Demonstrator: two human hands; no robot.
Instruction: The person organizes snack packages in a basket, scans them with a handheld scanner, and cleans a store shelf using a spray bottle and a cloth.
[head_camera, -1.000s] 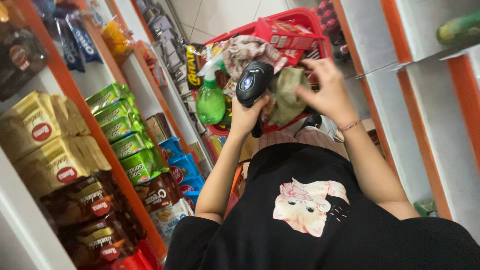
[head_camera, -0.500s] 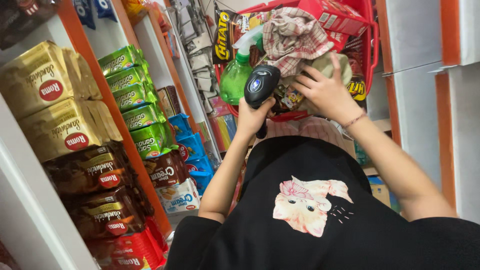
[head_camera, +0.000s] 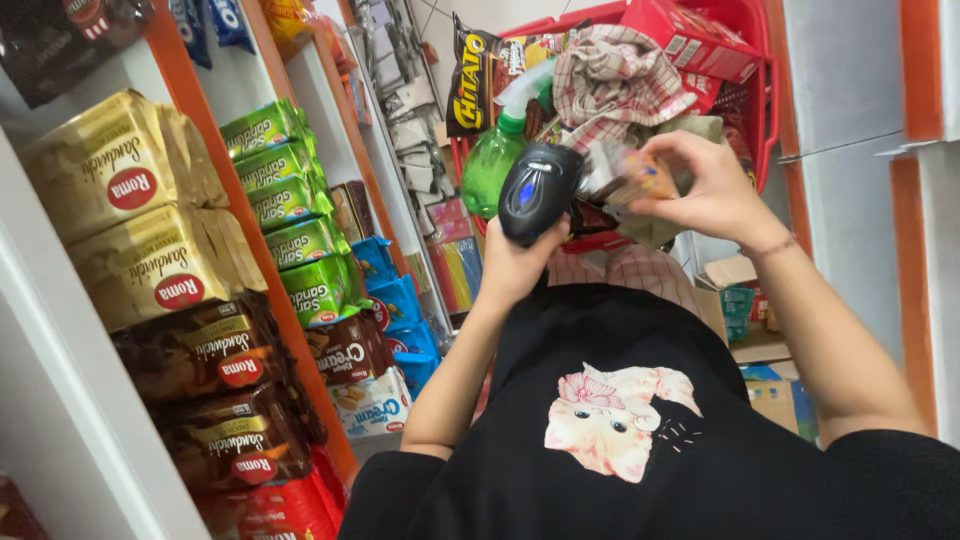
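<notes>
- The shelves (head_camera: 300, 200) are running along the left of both hands, carrying gold, brown and green biscuit packs (head_camera: 290, 180) stacked in rows.
- The red basket (head_camera: 765, 100) is sitting just beyond the hands, heaped with a checked cloth (head_camera: 615, 75), a red box (head_camera: 690, 35), a dark snack bag (head_camera: 470, 85) and a green spray bottle (head_camera: 490, 165) — the pile is rising above the rim.
- The left hand (head_camera: 515, 265) is wrapping closed around the grip of a black handheld scanner (head_camera: 538, 190), whose head is pointing toward the right hand.
- The right hand (head_camera: 705, 185) is pinching a small packet (head_camera: 625, 175) just beside the scanner head; the packet is blurred, so its kind is hard to tell.
- Risk, as I judge it: the packet is wavering in a fingertip grip, so the scanner may be missing its code — or the packet could be slipping into the heap.
- The loose heap looks ready to spill if either hand nudges the basket.
</notes>
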